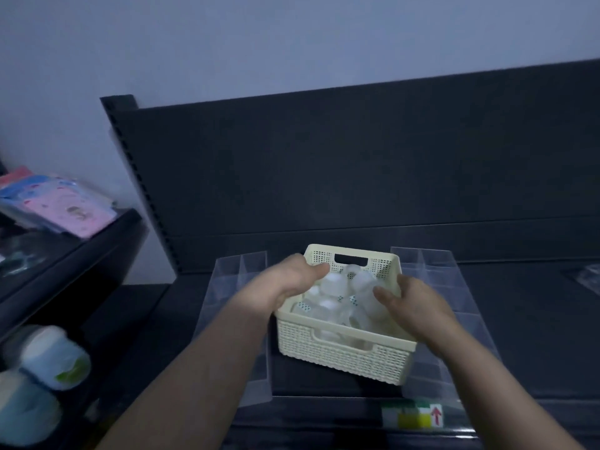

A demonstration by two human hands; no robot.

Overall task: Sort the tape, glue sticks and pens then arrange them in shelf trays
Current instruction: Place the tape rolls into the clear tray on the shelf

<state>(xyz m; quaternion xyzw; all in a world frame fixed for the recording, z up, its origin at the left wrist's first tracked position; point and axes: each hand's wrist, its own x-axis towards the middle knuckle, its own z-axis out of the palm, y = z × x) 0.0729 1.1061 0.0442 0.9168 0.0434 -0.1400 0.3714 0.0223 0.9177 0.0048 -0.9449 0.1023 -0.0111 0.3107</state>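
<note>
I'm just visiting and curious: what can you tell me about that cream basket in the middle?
The cream basket is a rectangular plastic bin with woven-look perforated walls, a smooth rim and a slot handle cut into each end. It sits upright, slightly askew, on the dark shelf, flanked by clear trays. Inside lie pale translucent items, too blurred to identify. The left hand reaches over its left rim, the right hand over its right; whether they grip anything is unclear.
</note>
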